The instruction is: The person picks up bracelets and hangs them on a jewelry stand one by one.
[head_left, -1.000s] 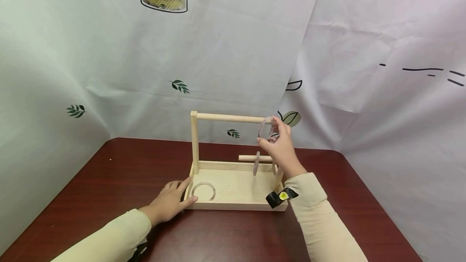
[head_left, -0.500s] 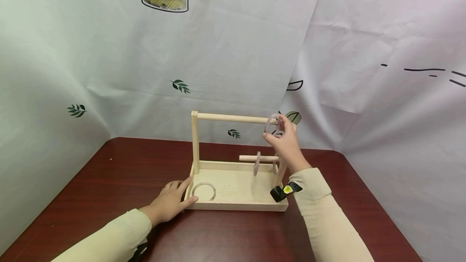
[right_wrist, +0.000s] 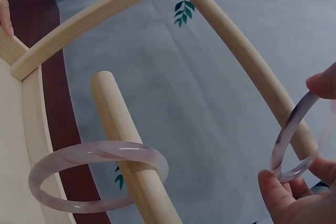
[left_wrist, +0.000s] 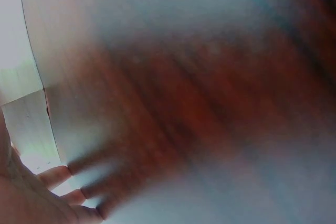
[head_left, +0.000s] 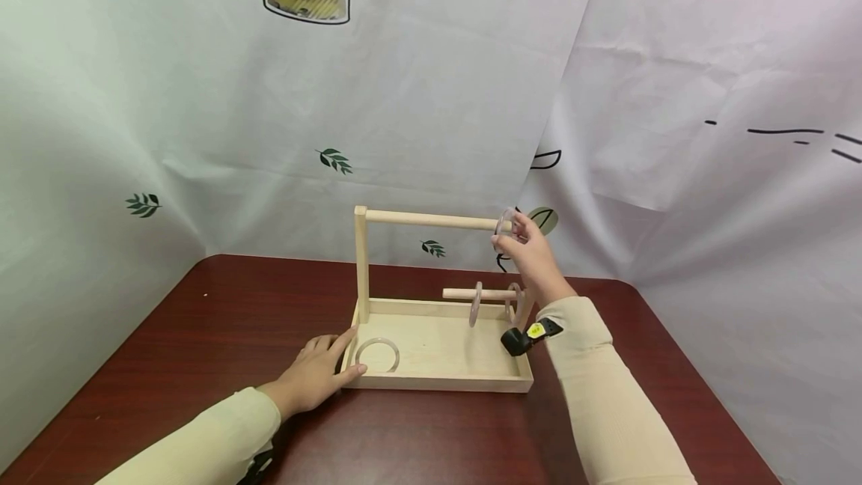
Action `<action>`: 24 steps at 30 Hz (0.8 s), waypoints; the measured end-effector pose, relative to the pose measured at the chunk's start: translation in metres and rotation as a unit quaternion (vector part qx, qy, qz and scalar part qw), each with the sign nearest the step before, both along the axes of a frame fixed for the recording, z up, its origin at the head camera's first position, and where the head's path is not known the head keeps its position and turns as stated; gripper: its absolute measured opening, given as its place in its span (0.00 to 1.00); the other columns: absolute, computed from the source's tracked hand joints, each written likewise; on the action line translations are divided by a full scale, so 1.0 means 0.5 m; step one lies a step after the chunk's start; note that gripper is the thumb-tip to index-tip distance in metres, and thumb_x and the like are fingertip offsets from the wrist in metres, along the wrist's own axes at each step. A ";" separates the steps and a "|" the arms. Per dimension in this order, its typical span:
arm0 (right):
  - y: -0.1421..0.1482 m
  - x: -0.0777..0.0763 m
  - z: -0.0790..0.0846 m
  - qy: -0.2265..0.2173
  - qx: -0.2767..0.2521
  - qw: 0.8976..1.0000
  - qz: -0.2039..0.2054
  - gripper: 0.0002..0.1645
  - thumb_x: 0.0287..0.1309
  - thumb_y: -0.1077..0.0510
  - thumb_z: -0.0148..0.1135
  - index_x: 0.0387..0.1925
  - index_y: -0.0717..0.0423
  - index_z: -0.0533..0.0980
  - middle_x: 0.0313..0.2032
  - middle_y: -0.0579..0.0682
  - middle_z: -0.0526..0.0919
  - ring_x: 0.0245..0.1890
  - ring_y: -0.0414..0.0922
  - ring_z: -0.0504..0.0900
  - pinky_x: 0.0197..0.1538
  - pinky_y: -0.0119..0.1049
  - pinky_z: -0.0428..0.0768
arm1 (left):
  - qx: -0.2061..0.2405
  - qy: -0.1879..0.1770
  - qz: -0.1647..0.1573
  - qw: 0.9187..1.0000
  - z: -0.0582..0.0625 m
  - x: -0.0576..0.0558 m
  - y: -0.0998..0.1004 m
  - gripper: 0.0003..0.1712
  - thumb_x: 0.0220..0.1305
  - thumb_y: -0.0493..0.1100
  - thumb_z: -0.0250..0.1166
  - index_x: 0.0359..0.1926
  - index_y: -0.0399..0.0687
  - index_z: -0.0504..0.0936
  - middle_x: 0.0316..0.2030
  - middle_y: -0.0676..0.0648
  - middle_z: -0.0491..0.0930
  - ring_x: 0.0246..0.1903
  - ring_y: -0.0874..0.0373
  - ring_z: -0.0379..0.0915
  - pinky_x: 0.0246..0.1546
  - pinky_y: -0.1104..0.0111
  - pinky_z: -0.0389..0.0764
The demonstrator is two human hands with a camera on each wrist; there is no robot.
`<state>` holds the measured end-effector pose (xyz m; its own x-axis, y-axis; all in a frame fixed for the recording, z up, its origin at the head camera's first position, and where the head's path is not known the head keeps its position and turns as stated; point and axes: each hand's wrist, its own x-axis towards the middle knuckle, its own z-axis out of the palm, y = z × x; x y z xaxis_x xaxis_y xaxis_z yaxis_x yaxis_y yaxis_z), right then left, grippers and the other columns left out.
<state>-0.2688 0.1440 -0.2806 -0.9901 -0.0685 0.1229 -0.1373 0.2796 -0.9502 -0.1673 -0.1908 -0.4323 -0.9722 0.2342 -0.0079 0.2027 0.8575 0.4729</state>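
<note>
Dark-red table [head_left: 202, 313]: left hand [head_left: 311, 373] wide on wooden tray [head_left: 438, 382], pale ring [right_wrist: 282, 142] in pinch of right hand [head_left: 536, 259].

A ring [head_left: 378, 340] lies in the tray [head_left: 431, 354], left of two rings [head_left: 475, 305] on a peg [head_left: 458, 293].

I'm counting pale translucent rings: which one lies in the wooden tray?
The pale translucent ring at the left end of the wooden tray, by the left hand; two others hang on the lower wooden peg, and the right hand pinches the fourth.
</note>
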 end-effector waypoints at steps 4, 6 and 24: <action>-0.004 -0.010 -0.003 -0.012 -0.048 0.999 0.011 0.47 0.61 0.57 0.57 0.76 0.52 0.45 0.70 0.59 0.56 0.70 0.51 0.58 0.68 0.46 0.61 | 0.002 0.000 -0.001 1.000 0.000 0.000 0.000 0.45 0.65 0.67 0.55 0.74 0.50 0.56 0.61 0.29 0.64 0.64 0.29 0.55 0.59 0.36 0.57; -0.006 -0.014 -0.006 -0.018 -0.085 0.996 0.022 0.47 0.61 0.60 0.55 0.76 0.54 0.44 0.71 0.60 0.53 0.70 0.50 0.58 0.68 0.45 0.62 | 0.003 0.001 -0.001 1.000 -0.001 -0.001 0.000 0.45 0.65 0.67 0.55 0.74 0.50 0.56 0.61 0.29 0.64 0.64 0.29 0.55 0.59 0.36 0.57; -0.040 -0.030 -0.023 -0.070 -0.289 0.953 0.053 0.16 0.61 0.67 0.52 0.50 0.54 0.68 0.41 0.44 0.66 0.40 0.37 0.68 0.49 0.29 0.72 | 0.003 0.010 0.000 1.000 -0.008 -0.004 -0.002 0.46 0.64 0.69 0.54 0.74 0.50 0.56 0.61 0.30 0.65 0.64 0.29 0.56 0.59 0.37 0.57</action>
<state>-0.2838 0.1241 -0.2923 -0.9908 -0.1301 0.0373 0.0041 -0.3041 -0.9526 -0.1691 -0.1917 -0.4365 -0.9721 0.2344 0.0119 0.2119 0.8547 0.4739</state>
